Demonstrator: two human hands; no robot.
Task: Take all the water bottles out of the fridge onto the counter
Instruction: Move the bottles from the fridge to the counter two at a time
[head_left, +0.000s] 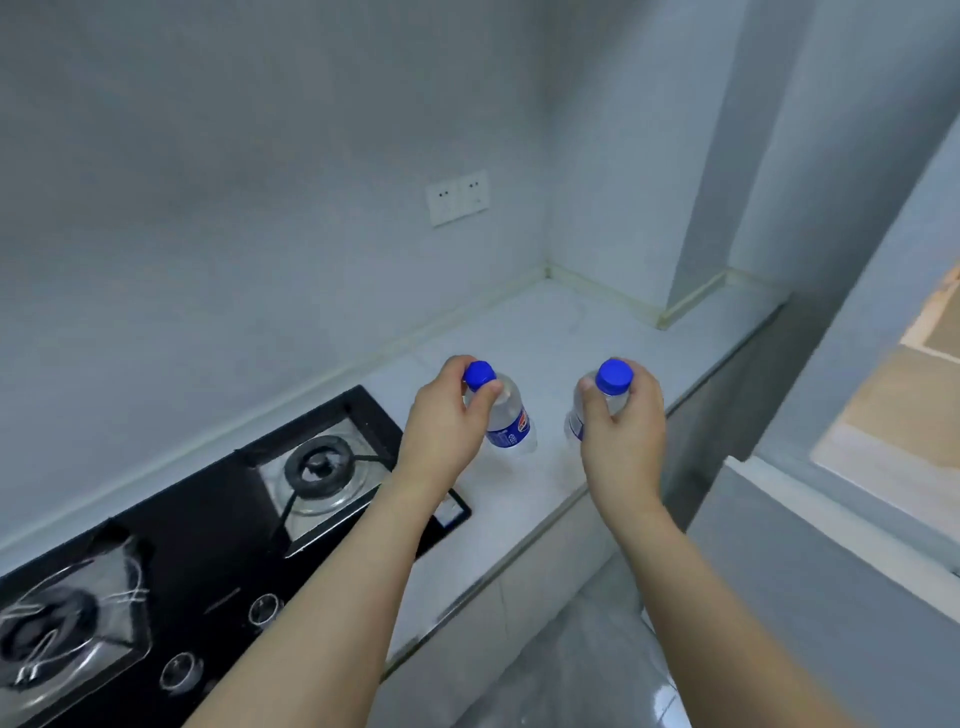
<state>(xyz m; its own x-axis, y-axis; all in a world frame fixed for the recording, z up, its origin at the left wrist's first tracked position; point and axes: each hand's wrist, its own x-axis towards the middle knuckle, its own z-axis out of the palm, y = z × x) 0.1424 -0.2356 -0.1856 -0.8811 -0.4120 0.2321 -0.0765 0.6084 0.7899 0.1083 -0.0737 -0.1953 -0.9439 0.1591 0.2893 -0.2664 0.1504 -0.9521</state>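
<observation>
Right bottle mostly hidden behind right hand; label unreadable. Stove left of left hand, cut by frame edge.

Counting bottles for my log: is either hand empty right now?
No, the left hand grips one blue-capped bottle and the right hand grips another bottle.

No text could be read with certainty. The left bottle carried a blue label with a small red-white-and-blue emblem and a line of white characters, too blurred to make out. The right bottle showed only a sliver of blue-and-white label at its left edge, illegible. The hob bore faint markings near its knobs, also unreadable.
</observation>
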